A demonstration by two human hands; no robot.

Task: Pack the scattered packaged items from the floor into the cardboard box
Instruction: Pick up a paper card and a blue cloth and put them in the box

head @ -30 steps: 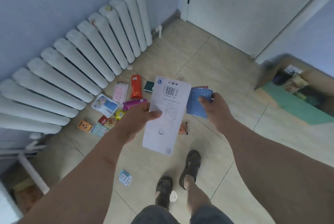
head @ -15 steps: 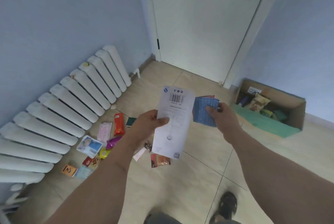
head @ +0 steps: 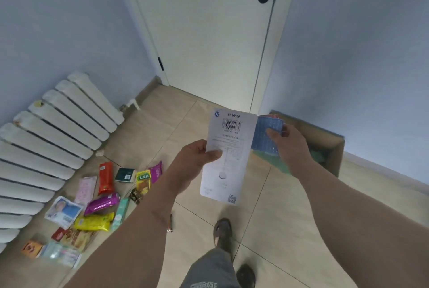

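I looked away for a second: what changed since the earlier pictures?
The person stepped from the floor pile toward the box; the right hand with the blue pack now reaches over it. Unchanged: left hand holds the white pack; nothing released.

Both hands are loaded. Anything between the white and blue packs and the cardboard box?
Nothing visible. The left hand holds the white pack and the right hand holds the blue pack in front of the cardboard box. Only bare floor tile shows on the way; the hands and packs hide most of the box opening.
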